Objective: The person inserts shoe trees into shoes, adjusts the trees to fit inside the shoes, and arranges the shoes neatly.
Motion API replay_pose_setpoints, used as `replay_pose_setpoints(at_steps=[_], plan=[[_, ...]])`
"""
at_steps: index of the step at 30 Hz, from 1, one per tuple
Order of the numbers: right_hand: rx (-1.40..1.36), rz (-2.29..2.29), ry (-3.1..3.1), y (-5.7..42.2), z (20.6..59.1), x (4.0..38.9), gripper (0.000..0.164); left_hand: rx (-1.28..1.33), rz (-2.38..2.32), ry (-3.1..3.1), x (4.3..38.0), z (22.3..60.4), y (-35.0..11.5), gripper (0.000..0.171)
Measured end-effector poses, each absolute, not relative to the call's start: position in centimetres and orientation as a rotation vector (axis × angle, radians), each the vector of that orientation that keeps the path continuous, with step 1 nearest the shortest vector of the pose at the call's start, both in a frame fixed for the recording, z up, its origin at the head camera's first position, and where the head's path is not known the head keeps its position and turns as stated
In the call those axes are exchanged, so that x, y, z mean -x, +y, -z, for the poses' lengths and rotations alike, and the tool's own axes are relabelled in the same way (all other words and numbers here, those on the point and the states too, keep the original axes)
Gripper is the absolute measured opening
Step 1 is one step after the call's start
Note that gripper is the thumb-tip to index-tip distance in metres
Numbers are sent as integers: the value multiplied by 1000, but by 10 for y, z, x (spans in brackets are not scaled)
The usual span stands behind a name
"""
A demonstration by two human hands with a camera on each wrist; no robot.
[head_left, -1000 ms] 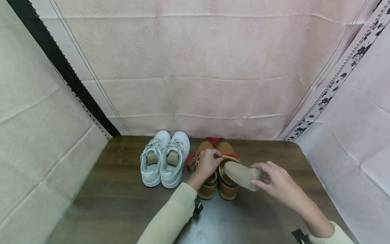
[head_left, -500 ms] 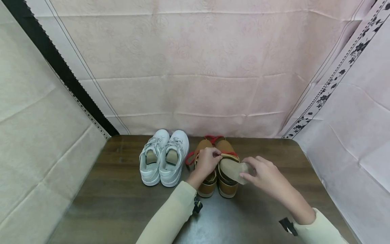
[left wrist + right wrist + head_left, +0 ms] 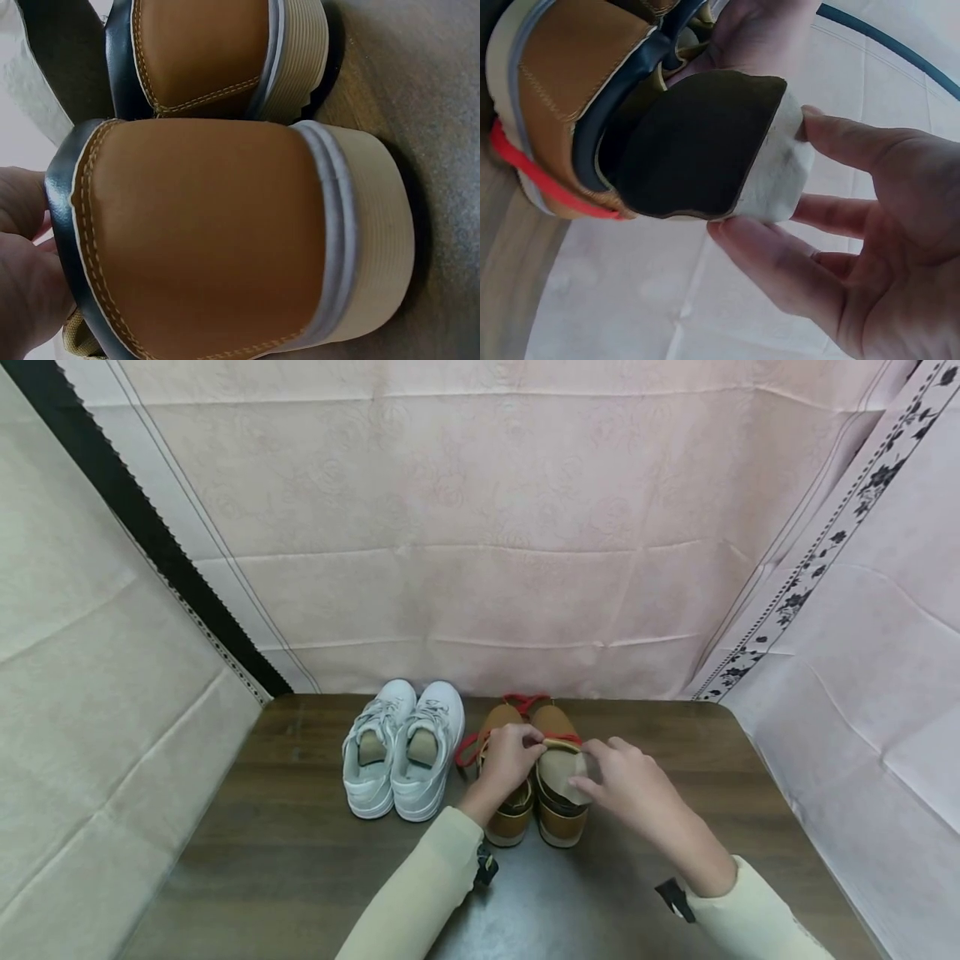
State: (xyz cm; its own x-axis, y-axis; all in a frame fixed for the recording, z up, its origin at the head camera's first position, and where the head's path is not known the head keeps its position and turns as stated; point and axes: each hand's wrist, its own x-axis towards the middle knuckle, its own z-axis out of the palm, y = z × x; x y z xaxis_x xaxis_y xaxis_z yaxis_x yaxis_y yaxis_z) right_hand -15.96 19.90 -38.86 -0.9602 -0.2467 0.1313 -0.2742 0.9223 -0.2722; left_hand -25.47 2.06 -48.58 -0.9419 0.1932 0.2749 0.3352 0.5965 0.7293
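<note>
My right hand [image 3: 630, 781] pinches a flat, rounded beige shoe insert [image 3: 557, 772] between thumb and fingers. In the right wrist view, the dark face and pale end of the insert [image 3: 697, 142] show, its rounded end dipping into the shoe's opening. That shoe is the right one of a brown pair, a tan shoe [image 3: 561, 828] with red laces. At its opening, my left hand [image 3: 510, 760] pinches the yellowish tongue [image 3: 561, 746]. The left brown shoe [image 3: 506, 831] lies partly under my left hand. The left wrist view is filled by a brown heel [image 3: 202, 232].
Two white sneakers [image 3: 420, 797] stand left of the brown pair, with beige pieces [image 3: 422, 747] inside. A loop of red lace [image 3: 467, 752] sticks out between the pairs. Pale cloth [image 3: 465, 527] hangs behind the wooden table [image 3: 247, 860].
My right hand has moved left with the insert, bringing its rounded end from beside the right brown shoe into the opening. The left hand has stayed at the tongue.
</note>
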Motion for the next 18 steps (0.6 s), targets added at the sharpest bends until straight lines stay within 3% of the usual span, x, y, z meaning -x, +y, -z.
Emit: replay_pose_setpoints(at_steps=[18], plan=[[-386, -387, -2955, 184, 415, 181, 48, 434, 1210, -2678, 255, 488, 20, 5]])
